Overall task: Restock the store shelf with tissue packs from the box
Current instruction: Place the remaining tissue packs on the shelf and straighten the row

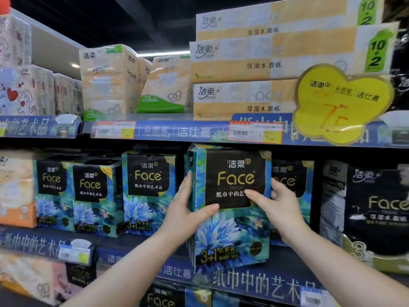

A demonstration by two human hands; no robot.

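Seemingly well along: in the head view, the middle shelf (pixel 141 242) carries a row of matching blue packs (pixel 148 191) set back from its front edge. One more tissue pack (pixel 230 207) stands upright at that edge, right of the row. The left hand (pixel 188 209) clasps its left side, thumb across the front, and the right hand (pixel 278 207) clasps its right side. It looks not yet pushed home. The box is out of view, so what remains cannot be told.
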